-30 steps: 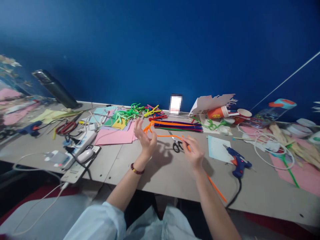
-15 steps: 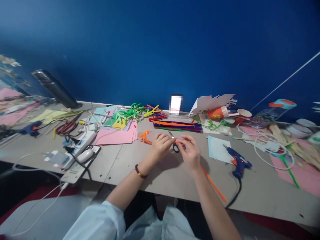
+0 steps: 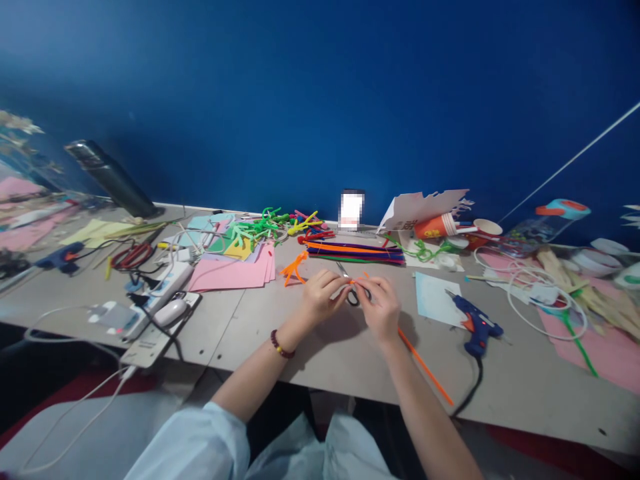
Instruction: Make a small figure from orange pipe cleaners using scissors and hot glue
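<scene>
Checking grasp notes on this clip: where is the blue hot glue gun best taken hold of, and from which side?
Grip the handle of the blue hot glue gun, just above the black cord, coming from the near side. The gun lies on its side with the nozzle pointing away, so the handle is the closest part.

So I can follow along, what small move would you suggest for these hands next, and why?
Probably the left hand should take the black-handled scissors, which sit beside it, since the right hand pinches the orange pipe cleaner.
</scene>
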Demonstrator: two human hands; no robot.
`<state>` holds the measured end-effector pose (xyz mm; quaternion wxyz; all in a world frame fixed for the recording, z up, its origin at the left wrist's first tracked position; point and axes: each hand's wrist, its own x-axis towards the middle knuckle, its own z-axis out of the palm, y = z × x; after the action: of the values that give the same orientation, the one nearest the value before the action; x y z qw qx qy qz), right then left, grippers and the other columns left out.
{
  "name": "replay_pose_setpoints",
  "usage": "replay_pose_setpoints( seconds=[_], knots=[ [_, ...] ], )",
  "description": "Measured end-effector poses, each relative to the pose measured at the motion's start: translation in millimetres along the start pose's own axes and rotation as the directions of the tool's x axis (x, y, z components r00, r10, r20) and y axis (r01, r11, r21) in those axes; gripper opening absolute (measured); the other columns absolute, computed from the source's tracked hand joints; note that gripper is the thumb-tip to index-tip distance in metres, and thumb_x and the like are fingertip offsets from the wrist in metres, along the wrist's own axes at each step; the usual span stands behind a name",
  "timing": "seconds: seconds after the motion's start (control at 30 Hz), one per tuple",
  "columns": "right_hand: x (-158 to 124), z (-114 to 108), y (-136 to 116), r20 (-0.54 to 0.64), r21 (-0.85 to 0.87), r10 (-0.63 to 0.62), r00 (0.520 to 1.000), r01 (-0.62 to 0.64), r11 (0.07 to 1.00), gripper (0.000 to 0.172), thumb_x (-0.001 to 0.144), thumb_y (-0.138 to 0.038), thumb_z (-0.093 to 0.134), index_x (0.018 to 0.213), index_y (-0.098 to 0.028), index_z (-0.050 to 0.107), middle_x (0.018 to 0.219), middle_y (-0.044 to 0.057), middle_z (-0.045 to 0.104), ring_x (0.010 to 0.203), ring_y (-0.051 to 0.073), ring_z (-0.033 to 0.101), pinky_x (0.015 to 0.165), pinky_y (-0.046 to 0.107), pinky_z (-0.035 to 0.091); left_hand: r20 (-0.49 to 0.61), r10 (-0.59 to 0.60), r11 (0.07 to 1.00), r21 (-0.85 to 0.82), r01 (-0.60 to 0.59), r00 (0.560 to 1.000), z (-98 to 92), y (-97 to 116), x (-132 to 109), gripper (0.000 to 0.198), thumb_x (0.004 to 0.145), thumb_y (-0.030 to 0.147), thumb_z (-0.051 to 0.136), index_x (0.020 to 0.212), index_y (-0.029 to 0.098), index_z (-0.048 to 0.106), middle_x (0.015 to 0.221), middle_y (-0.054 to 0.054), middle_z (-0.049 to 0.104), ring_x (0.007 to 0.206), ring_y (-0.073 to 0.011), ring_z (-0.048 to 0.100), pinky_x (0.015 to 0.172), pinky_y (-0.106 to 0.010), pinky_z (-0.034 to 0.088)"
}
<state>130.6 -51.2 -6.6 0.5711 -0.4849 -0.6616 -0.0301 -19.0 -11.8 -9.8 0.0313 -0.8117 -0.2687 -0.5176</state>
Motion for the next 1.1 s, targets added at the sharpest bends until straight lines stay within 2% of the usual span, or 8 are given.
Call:
replay_pose_setpoints(
  seconds=[0.2, 0.37, 0.47, 0.57, 0.77, 0.9, 1.0, 1.1],
  knots=[
    [0.6, -0.9, -4.4, 0.026, 0.081, 0.012, 1.0, -0.014, 0.997, 0.013, 0.084, -0.02, 0.056, 0.088, -0.022, 0.068, 0.082, 0.006, 0.068, 0.076, 0.019, 0.06, 0.071, 0.035, 0.05, -0.051, 0.032, 0.999, 0.042, -0.03, 0.998, -0.4, -0.7, 1.2, 0.01, 0.085, 0.012, 0.055, 0.09, 0.017, 0.062, 0.074, -0.003, 0.062, 0.067, -0.0131, 0.053, 0.059, -0.026, 0.042],
    [1.1, -1.5, -2.0, 0.111, 0.194, 0.219, 0.969, -0.237, 0.952, 0.011, 0.084, -0.025, 0.057, 0.079, -0.02, 0.066, 0.078, 0.005, 0.064, 0.064, 0.014, 0.055, 0.061, 0.028, 0.047, -0.007, 0.095, 0.991, 0.1, -0.094, 0.995, -1.9, -3.7, -1.2, 0.013, 0.087, 0.015, 0.053, 0.096, 0.018, 0.061, 0.08, -0.005, 0.064, 0.071, -0.0137, 0.055, 0.06, -0.026, 0.043],
    [-1.6, 1.4, 4.6, 0.209, 0.276, 0.36, 0.909, -0.408, 0.87, 0.015, 0.081, -0.032, 0.059, 0.077, -0.019, 0.065, 0.077, 0.004, 0.063, 0.062, 0.012, 0.054, 0.061, 0.027, 0.047, 0.04, 0.181, 0.969, 0.162, -0.185, 0.983, -3.8, -6.8, -1.7, 0.015, 0.087, 0.014, 0.051, 0.099, 0.017, 0.061, 0.083, -0.006, 0.065, 0.073, -0.0145, 0.056, 0.061, -0.028, 0.044],
    [-2.6, 3.7, 8.7, 0.31, 0.363, 0.435, 0.845, -0.528, 0.768, 0.02, 0.078, -0.038, 0.062, 0.076, -0.018, 0.065, 0.075, 0.004, 0.063, 0.062, 0.013, 0.055, 0.061, 0.027, 0.048, 0.06, 0.257, 0.937, 0.228, -0.264, 0.964, -6.2, -9.1, 0.4, 0.017, 0.089, 0.014, 0.048, 0.099, 0.017, 0.061, 0.084, -0.006, 0.066, 0.074, -0.0145, 0.057, 0.062, -0.028, 0.043],
    [4.8, -1.7, 5.4, 0.441, 0.362, 0.505, 0.742, -0.661, 0.657, 0.031, 0.072, -0.048, 0.065, 0.069, -0.017, 0.066, 0.062, 0.001, 0.059, 0.055, 0.012, 0.05, 0.055, 0.027, 0.045, 0.088, 0.335, 0.902, 0.257, -0.346, 0.938, -11.0, -7.9, 4.9, 0.014, 0.088, 0.012, 0.049, 0.096, 0.016, 0.06, 0.086, -0.004, 0.067, 0.076, -0.0146, 0.058, 0.062, -0.029, 0.041],
    [6.0, -3.5, 9.5, 0.517, 0.336, 0.549, 0.657, -0.745, 0.576, 0.037, 0.066, -0.054, 0.068, 0.068, -0.017, 0.066, 0.053, -0.002, 0.053, 0.049, 0.01, 0.043, 0.048, 0.025, 0.039, 0.173, 0.316, 0.905, 0.241, -0.351, 0.933, -11.1, -8.3, 1.3, 0.015, 0.089, 0.012, 0.049, 0.097, 0.017, 0.06, 0.093, -0.006, 0.067, 0.083, -0.0147, 0.059, 0.069, -0.029, 0.043],
    [4.2, -2.3, 15.3, 0.581, 0.323, 0.565, 0.586, -0.803, 0.501, 0.038, 0.065, -0.055, 0.068, 0.069, -0.017, 0.066, 0.051, -0.003, 0.053, 0.048, 0.01, 0.043, 0.047, 0.025, 0.038, 0.17, 0.322, 0.91, 0.215, -0.354, 0.931, -9.0, -10.5, -1.1, 0.014, 0.088, 0.012, 0.051, 0.097, 0.017, 0.06, 0.093, -0.006, 0.067, 0.085, -0.015, 0.059, 0.07, -0.029, 0.043],
    [3.0, -2.2, 18.7, 0.609, 0.333, 0.556, 0.566, -0.818, 0.468, 0.036, 0.067, -0.054, 0.068, 0.068, -0.018, 0.066, 0.052, -0.003, 0.055, 0.048, 0.01, 0.046, 0.049, 0.025, 0.04, 0.145, 0.344, 0.898, 0.237, -0.37, 0.928, -7.3, -11.6, -0.6, 0.012, 0.088, 0.012, 0.051, 0.095, 0.017, 0.06, 0.092, -0.005, 0.067, 0.083, -0.0146, 0.059, 0.069, -0.029, 0.044]
  ],
)
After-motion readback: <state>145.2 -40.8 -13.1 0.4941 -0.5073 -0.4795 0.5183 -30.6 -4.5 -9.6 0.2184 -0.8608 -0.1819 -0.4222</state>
